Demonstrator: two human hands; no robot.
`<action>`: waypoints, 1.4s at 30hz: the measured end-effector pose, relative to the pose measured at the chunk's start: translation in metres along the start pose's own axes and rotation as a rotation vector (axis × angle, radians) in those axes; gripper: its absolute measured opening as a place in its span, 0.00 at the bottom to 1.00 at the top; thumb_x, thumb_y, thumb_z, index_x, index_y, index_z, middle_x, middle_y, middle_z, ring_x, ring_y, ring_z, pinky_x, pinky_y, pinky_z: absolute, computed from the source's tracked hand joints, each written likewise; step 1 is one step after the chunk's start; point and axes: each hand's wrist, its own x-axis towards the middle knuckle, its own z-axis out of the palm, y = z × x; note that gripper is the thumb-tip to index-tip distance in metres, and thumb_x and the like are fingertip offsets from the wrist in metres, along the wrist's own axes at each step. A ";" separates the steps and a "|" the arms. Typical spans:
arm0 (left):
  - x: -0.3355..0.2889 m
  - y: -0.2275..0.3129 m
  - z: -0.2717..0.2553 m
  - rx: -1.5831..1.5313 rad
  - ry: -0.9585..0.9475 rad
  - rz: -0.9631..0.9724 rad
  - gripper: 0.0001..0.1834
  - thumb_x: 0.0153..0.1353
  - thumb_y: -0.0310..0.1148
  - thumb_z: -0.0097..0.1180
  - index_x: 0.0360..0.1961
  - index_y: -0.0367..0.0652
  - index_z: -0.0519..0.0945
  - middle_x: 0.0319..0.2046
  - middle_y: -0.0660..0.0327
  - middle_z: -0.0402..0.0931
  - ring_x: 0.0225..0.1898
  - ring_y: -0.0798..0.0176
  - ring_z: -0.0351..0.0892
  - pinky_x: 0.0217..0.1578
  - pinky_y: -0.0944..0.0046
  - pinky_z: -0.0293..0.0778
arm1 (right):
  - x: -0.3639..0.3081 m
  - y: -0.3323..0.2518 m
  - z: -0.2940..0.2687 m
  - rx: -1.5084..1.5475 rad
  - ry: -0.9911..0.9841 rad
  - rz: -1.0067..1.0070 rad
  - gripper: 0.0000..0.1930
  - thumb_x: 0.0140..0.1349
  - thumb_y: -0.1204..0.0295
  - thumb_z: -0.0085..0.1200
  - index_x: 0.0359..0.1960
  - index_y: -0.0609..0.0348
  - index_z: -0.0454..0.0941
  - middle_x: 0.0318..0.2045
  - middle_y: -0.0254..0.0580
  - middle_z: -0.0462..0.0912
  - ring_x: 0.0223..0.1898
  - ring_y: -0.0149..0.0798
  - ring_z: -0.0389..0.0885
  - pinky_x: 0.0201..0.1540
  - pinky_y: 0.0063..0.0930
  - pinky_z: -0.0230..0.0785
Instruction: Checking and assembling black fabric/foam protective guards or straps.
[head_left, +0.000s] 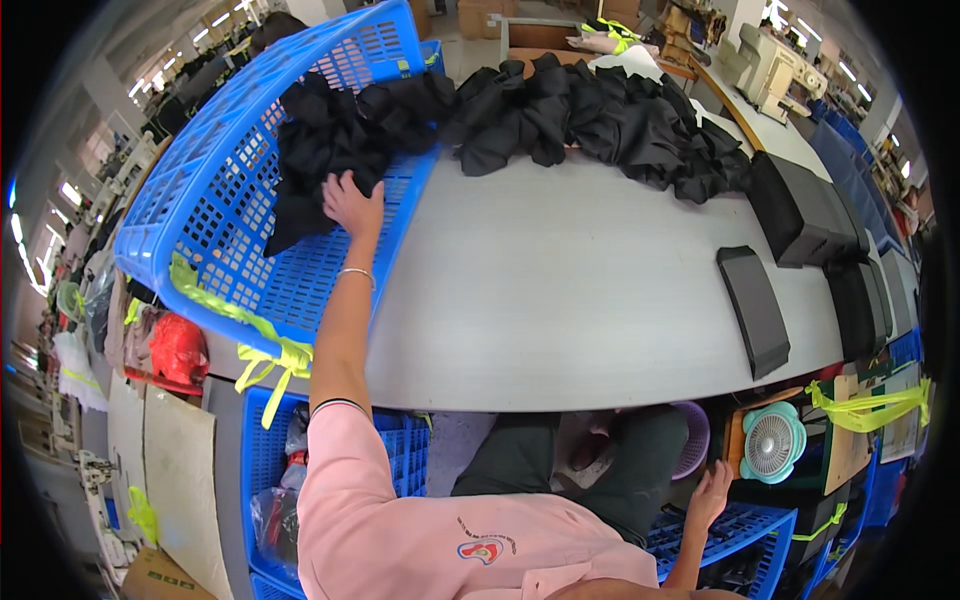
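A large blue plastic basket [200, 225] lies tipped on its side at the left of the grey table [560, 290], its opening toward the tabletop. Inside, my left hand [353, 207] rests against a heap of black fabric pieces [325, 150]; its fingers look spread on the cloth, and I see no firm grip. The black fabric pieces [610, 115] continue out of the basket in a long crumpled row along the table's far side. My right hand [710, 492] hangs below the table's front edge at the right, fingers apart and holding nothing, beside a small turquoise fan [773, 442].
Stacks of flat black pieces [800, 210] stand at the table's right end, with one flat black piece [753, 312] lying nearer. Blue crates [400, 455] sit under the table. Yellow-green ribbon [275, 362] hangs from the basket's rim. A sewing machine [770, 75] stands at the far right.
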 end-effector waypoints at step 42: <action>-0.171 0.146 -0.143 -0.884 -0.925 -0.011 0.48 0.42 0.19 0.70 0.68 0.40 0.63 0.57 0.47 0.75 0.58 0.53 0.75 0.60 0.60 0.68 | 0.108 -0.300 0.099 0.756 -0.158 -0.649 0.28 0.55 0.65 0.66 0.57 0.59 0.72 0.55 0.53 0.75 0.55 0.54 0.74 0.54 0.40 0.69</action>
